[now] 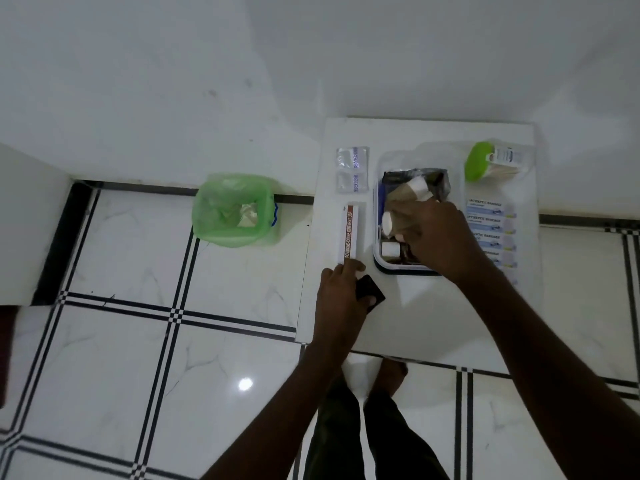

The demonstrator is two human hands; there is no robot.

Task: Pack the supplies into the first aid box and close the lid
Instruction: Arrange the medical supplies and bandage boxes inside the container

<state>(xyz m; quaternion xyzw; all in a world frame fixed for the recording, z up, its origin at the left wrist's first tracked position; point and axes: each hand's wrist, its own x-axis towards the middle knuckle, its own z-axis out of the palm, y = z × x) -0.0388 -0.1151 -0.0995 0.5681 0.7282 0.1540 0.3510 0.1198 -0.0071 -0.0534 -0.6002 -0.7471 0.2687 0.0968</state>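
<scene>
The first aid box (378,261), clear with a dark blue rim, stands open on the white table (415,313). Inside lie tan bandage rolls (401,195), a dark foil pouch (433,178) and small white rolls. My right hand (440,233) reaches into the box and is closed on a tan bandage roll. My left hand (341,296) rests on the table left of the box, gripping a small black object (372,292), its forefinger touching the near end of the povidone iodine ointment carton (351,233).
Two clear sachets (351,169) lie at the table's back left. A green-lidded container (479,161) with a small white carton (505,157) stands at the back right. Several antiseptic bandage strips (490,226) lie right of the box. A green-lined bin (235,209) stands on the floor.
</scene>
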